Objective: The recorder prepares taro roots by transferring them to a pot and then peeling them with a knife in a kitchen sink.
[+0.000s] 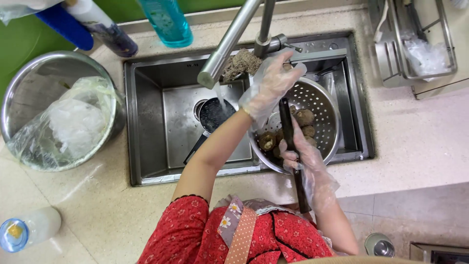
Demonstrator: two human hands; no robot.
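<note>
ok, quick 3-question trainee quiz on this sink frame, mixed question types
1. True or false: both hands wear clear plastic gloves.
2. The right hand grips which? A) blue bottle B) dark handle C) scrub pad
3. What holds the brown round items?

Key:
1. True; the left hand, raised by the faucet, is gloved too.
2. B
3. The perforated metal colander over the sink.
</note>
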